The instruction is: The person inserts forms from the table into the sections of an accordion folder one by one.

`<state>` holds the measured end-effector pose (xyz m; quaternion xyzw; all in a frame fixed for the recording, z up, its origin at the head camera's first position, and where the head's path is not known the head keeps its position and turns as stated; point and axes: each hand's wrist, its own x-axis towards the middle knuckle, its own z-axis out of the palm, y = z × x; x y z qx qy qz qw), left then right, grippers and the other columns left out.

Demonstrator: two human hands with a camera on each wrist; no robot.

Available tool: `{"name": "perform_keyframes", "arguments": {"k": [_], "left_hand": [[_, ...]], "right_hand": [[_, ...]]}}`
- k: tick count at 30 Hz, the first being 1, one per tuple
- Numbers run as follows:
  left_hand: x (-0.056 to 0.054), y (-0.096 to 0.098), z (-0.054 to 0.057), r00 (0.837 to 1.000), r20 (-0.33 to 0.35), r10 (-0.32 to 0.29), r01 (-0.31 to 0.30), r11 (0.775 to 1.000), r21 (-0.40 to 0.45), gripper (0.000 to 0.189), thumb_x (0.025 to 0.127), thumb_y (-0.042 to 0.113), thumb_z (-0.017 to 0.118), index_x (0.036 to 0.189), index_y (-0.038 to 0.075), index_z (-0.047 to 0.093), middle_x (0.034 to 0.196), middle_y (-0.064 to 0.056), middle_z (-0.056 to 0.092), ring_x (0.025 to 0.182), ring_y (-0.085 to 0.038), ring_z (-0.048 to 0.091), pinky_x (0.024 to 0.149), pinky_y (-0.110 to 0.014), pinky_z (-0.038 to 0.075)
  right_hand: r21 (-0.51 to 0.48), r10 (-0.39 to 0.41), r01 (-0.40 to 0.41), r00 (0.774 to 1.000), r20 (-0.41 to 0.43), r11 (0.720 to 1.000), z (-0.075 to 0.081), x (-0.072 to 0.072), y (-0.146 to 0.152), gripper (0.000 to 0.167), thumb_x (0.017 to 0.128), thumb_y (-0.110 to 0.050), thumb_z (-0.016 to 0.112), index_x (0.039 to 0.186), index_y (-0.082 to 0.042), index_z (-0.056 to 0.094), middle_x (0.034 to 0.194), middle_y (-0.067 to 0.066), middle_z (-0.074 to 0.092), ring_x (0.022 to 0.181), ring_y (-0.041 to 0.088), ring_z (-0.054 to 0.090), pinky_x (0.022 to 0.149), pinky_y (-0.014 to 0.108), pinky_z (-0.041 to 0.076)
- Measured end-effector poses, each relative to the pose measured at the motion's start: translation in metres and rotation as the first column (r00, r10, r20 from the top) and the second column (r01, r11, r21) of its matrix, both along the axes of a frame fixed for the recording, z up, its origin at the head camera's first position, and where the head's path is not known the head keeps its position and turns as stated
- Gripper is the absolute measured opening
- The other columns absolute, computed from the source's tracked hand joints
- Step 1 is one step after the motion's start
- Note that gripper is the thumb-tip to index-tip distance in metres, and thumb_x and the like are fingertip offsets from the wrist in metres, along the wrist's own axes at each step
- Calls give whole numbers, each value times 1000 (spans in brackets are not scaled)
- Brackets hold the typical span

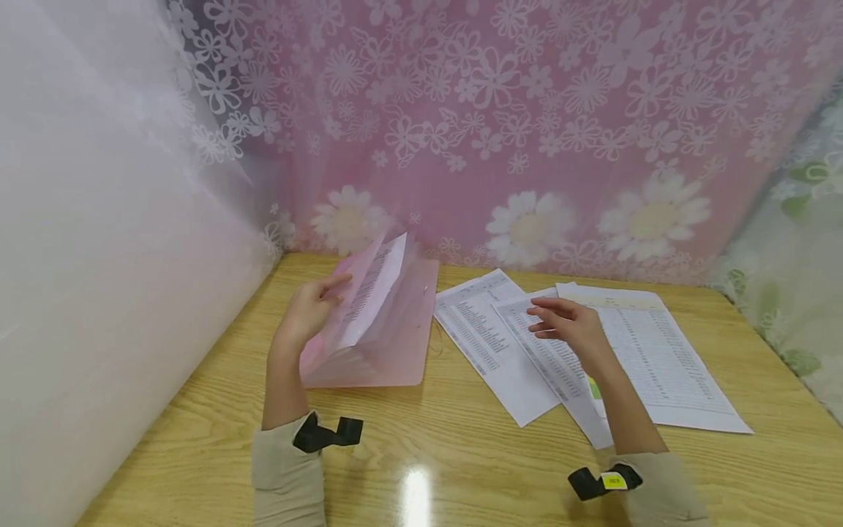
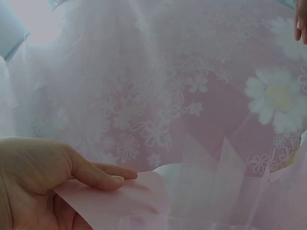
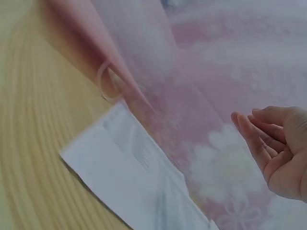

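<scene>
A pink folder (image 1: pixel 429 322) with clear inner pockets stands partly opened on the left of the table. Its left cover is pinched by my left hand (image 1: pixel 309 311), thumb on one side and fingers on the other, as the left wrist view shows at the pink cover edge (image 2: pixel 120 201). A printed sheet (image 1: pixel 375 289) stands tilted among the raised pockets. My right hand (image 1: pixel 576 329) hovers above the loose sheets, fingers loosely bent, holding nothing. Below it lies a narrow printed sheet (image 1: pixel 527 340), overlapping another printed sheet (image 1: pixel 481 322) to its left.
On the right lies a larger printed table sheet (image 1: pixel 665 366), with a small green patch (image 1: pixel 595 389) near its left edge. The wooden table (image 1: pixel 421 446) meets a pink floral curtain (image 1: pixel 461 146) at the back and a whitish sheet wall (image 1: pixel 132 219) at the left.
</scene>
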<state>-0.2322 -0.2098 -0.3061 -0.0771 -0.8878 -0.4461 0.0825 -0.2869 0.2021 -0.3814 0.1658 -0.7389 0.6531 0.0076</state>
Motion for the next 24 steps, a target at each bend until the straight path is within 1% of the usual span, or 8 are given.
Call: {"name": "perform_keyframes", "arguments": {"k": [2, 4, 5, 9, 11, 17, 19, 24], "left_hand": [[1, -1, 0, 1000, 2, 0, 0, 1000, -3, 40, 92, -2, 43, 132, -1, 49, 133, -15, 46, 124, -27, 37, 83, -38, 36], [1, -1, 0, 1000, 6, 0, 0, 1000, -4, 41, 92, -3, 42, 132, -1, 48, 133, -15, 46, 118, -26, 41, 80, -37, 37], [2, -2, 0, 1000, 7, -1, 1, 1000, -5, 41, 91, -3, 42, 132, -1, 48, 133, -15, 46, 115, -26, 42, 78, -36, 37], [2, -3, 0, 1000, 10, -3, 3, 1000, 2, 42, 91, -3, 41, 132, 0, 48, 132, -14, 47, 110, -24, 44, 75, -34, 37], [2, -3, 0, 1000, 15, -7, 7, 1000, 8, 42, 91, -3, 41, 133, 0, 47, 132, -14, 48, 111, -23, 44, 75, -33, 36], [4, -2, 2, 1000, 24, 6, -6, 1000, 12, 43, 91, -1, 41, 133, 1, 47, 134, -15, 45, 87, -26, 45, 59, -31, 34], [5, -2, 3, 1000, 21, 3, -3, 1000, 8, 42, 91, -1, 42, 133, 0, 47, 135, -16, 44, 90, -27, 44, 62, -32, 35], [4, -3, 2, 1000, 25, -7, 7, 1000, 10, 42, 92, 0, 41, 133, 1, 47, 135, -14, 45, 117, -25, 41, 80, -36, 36]], "right_hand": [[-5, -14, 14, 1000, -20, 1000, -4, -1, 21, 36, 90, -22, 60, 120, -2, 58, 108, 11, 64, 83, 22, 65, 72, 33, 51], [-82, 33, -37, 999, -43, 996, -18, -12, 50, 33, 91, -17, 60, 121, -4, 59, 108, 9, 65, 85, 22, 65, 71, 31, 51], [-42, -10, 8, 999, -46, 999, -8, -1, 54, 35, 91, -17, 59, 123, -4, 58, 108, 7, 65, 86, 21, 65, 71, 31, 51], [-73, -74, 72, 997, -29, 995, -14, 1, 88, 34, 91, -15, 59, 124, -7, 58, 106, 1, 66, 87, 17, 65, 72, 27, 50], [-34, -168, 168, 986, 4, 985, -5, 14, 93, 35, 90, -20, 60, 123, -6, 58, 104, -3, 66, 87, 13, 64, 73, 25, 49], [-113, -213, 219, 975, 60, 969, -4, 24, 120, 31, 90, -14, 60, 120, -8, 60, 105, -8, 63, 91, 4, 61, 74, 16, 46], [-144, -215, 223, 974, 71, 964, -4, 28, 129, 28, 90, -12, 60, 117, -11, 62, 104, -9, 63, 91, 2, 61, 73, 15, 46], [-213, -228, 240, 970, 81, 947, -12, 34, 151, 23, 90, -7, 58, 110, -14, 66, 101, -10, 66, 90, 2, 61, 72, 17, 47]]}}
